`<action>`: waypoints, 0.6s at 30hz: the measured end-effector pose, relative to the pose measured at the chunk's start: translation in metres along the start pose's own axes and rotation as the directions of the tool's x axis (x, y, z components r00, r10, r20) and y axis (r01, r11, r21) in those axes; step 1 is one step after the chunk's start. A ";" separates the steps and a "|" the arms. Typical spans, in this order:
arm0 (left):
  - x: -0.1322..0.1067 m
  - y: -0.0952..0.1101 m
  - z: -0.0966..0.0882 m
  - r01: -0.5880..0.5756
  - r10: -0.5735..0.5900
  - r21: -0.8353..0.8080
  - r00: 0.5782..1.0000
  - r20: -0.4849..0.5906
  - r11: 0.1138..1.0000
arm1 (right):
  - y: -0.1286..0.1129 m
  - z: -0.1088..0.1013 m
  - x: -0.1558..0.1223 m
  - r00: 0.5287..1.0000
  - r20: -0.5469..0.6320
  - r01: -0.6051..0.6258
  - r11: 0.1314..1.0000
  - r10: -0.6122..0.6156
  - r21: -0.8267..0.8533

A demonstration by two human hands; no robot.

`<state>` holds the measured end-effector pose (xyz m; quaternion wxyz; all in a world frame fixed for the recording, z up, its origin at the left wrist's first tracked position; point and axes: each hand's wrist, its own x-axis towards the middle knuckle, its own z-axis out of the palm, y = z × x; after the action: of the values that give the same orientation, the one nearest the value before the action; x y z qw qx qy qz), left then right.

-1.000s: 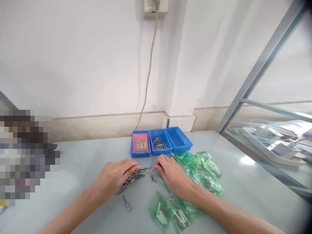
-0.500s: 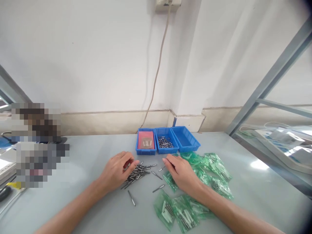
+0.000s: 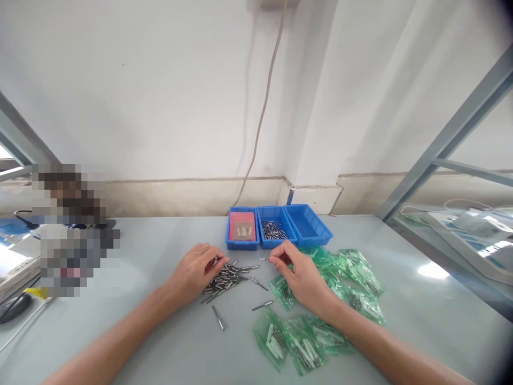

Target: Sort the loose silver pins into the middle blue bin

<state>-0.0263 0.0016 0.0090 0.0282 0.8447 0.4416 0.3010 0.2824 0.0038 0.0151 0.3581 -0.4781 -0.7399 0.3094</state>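
My right hand (image 3: 300, 274) is closed in a pinch, and a slim metal pin (image 3: 263, 259) sticks out to the left from its fingertips. A pile of similar dark and silver metal pins (image 3: 226, 280) lies on the table between my hands. At the pile's left edge rests my left hand (image 3: 196, 271), thumb and forefinger pressed together; whatever they hold, if anything, cannot be made out. Single loose pins lie nearer to me, one (image 3: 218, 318) below the pile and another (image 3: 262, 305) to its right. Green plastic bags (image 3: 304, 345) with metal and white pieces inside lie beside and under my right hand.
Three blue bins stand side by side at the back: the left bin (image 3: 242, 246) holds a pink sheet and a clear packet, the middle bin (image 3: 278, 243) holds metal pins, the right bin (image 3: 308, 224) shows its bare floor. A blurred person is at the far left; metal frames flank the table.
My right hand has risen slightly away from the table with a pin in its fingertips, which now points level to the left. My left hand has hardly moved. The view has shifted a little.
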 end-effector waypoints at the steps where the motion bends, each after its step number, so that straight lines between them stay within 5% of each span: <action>1: 0.000 0.000 0.000 -0.011 0.011 0.003 1.000 -0.003 1.000 | -0.001 0.000 0.000 1.000 0.005 -0.006 0.999 0.006 0.050; 6: 0.001 -0.001 0.002 -0.067 0.067 0.038 0.998 -0.017 0.997 | -0.004 0.000 0.001 1.000 0.000 0.000 0.978 0.000 0.208; 12: -0.001 -0.003 0.002 -0.054 0.054 0.050 0.999 -0.001 0.997 | -0.001 -0.003 0.004 0.996 -0.005 0.090 0.994 -0.090 0.058; 18: -0.002 -0.005 0.002 -0.006 0.005 0.023 0.999 0.036 1.000 | 0.001 0.000 0.001 0.999 0.035 -0.027 0.983 0.021 0.184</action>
<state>-0.0294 0.0033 0.0051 0.0257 0.8516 0.4420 0.2806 0.2825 0.0049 0.0148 0.3849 -0.4466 -0.7081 0.3886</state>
